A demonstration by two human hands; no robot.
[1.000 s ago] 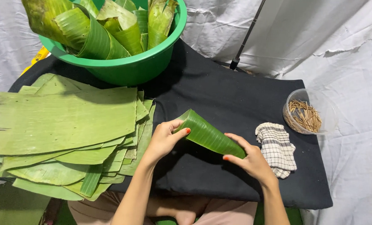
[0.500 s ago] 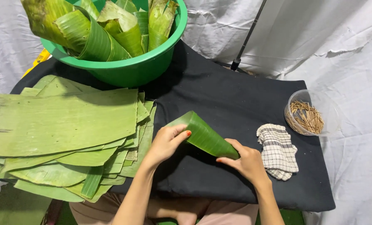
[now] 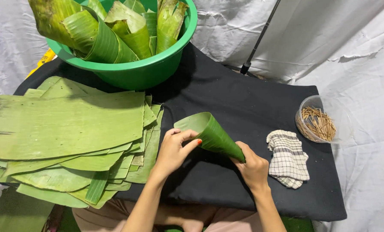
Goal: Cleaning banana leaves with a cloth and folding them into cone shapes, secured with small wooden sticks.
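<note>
While held, leaf cone spans both hands (tip right)

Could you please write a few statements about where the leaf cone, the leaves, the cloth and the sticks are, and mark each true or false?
1. Both hands, left hand and right hand, hold the leaf cone. True.
2. The green tub is empty. False: it holds rolled leaf cones.
3. The flat leaves lie to the person's left. True.
4. The checked cloth covers the stick bowl. False: it lies beside it.
5. The table cover is red. False: it is black.
</note>
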